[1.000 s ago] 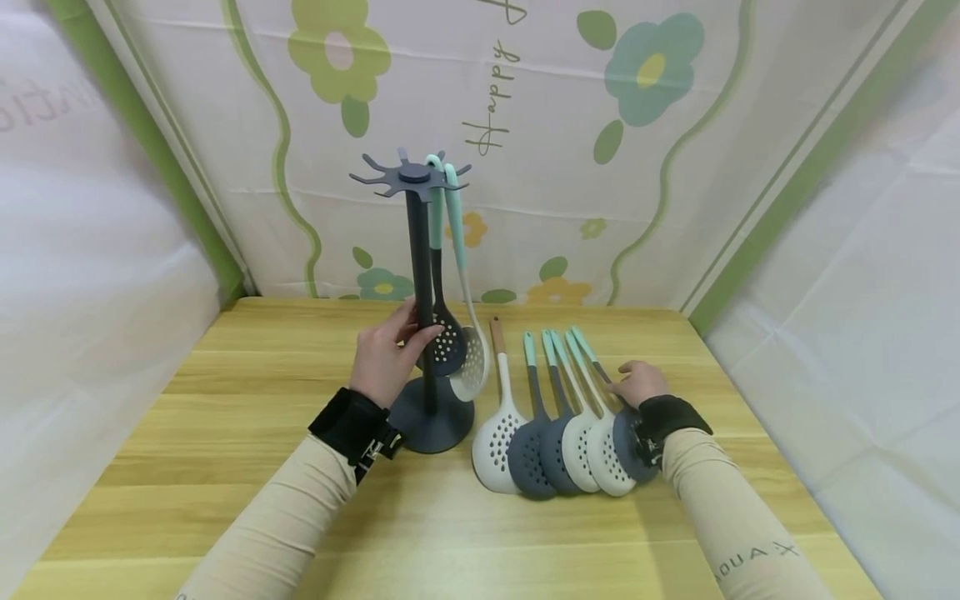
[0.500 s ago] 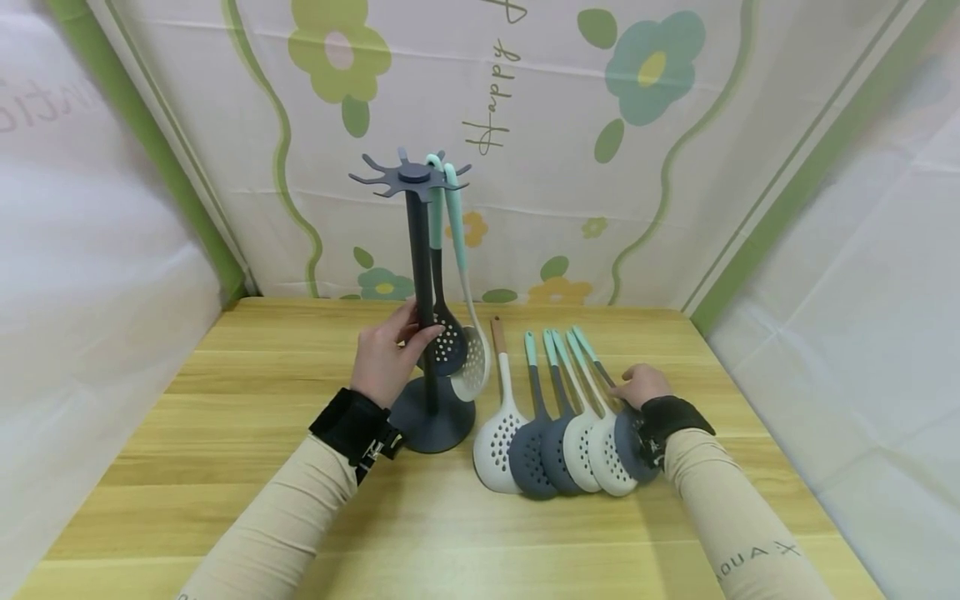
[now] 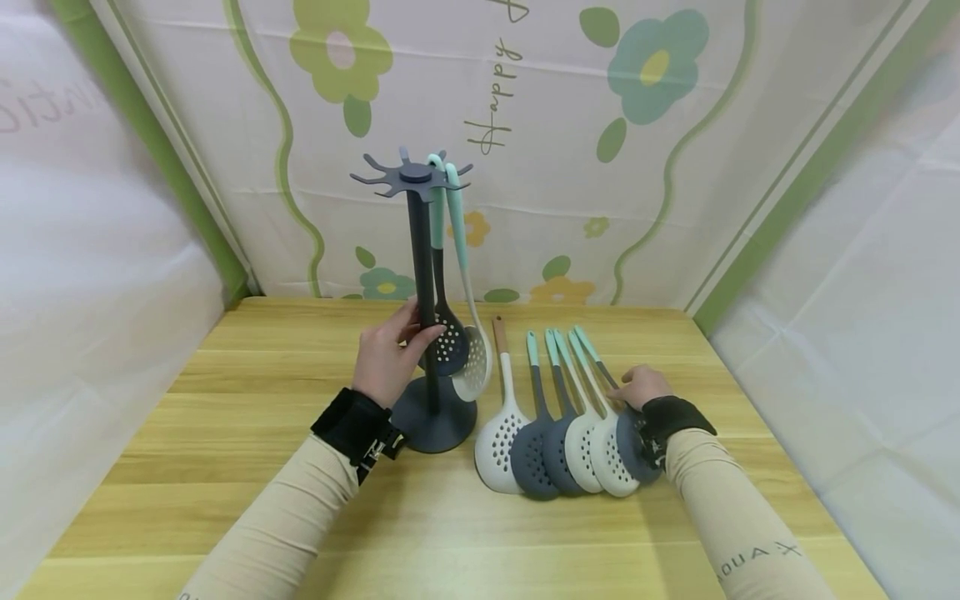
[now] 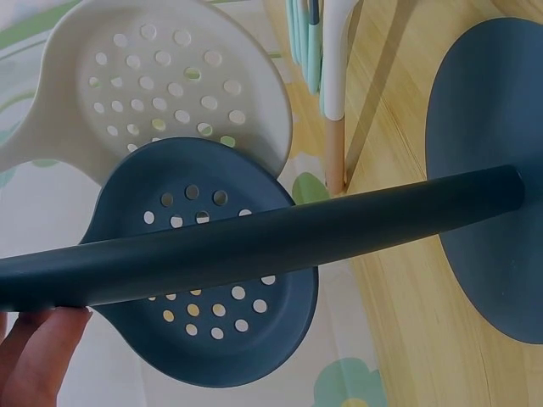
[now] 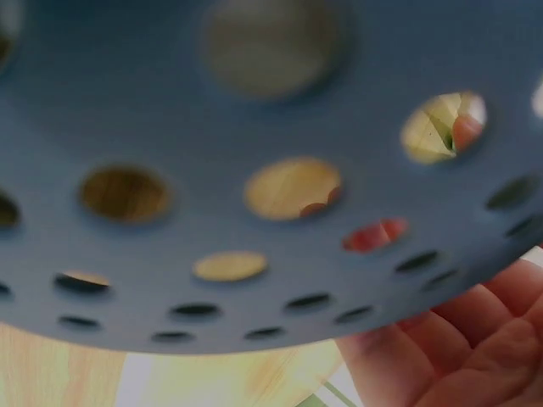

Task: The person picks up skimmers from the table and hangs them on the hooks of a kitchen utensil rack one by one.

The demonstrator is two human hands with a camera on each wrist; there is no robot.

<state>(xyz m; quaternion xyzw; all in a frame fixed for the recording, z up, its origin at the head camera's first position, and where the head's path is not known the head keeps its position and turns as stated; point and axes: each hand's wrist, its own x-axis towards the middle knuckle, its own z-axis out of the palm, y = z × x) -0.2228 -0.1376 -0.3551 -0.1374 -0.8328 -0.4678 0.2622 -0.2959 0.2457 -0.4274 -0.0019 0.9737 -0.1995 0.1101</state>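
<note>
My left hand (image 3: 386,358) holds the upright pole of a dark utensil stand (image 3: 422,258), thumb across its front. From the stand's hooked top hang a dark skimmer (image 3: 451,348) and a white skimmer (image 3: 476,367), both with mint handles. In the left wrist view the pole crosses in front of the dark skimmer's holes. On the table, my right hand (image 3: 645,385) pinches the shaft of the rightmost dark skimmer (image 3: 632,450). Its perforated head (image 5: 254,127) fills most of the right wrist view, with curled fingers (image 5: 475,348) showing below its rim.
Left of the gripped skimmer lie several overlapping white and dark skimmers with mint handles. A white skimmer (image 3: 497,450) with a brown handle end lies leftmost, beside the stand's round base (image 3: 435,429). A flower-printed cloth (image 3: 555,100) rises behind the wooden table (image 3: 480,550).
Almost nothing differs. Both hands keep their places on the stand and the rightmost skimmer; the whole view shifts very slightly.
</note>
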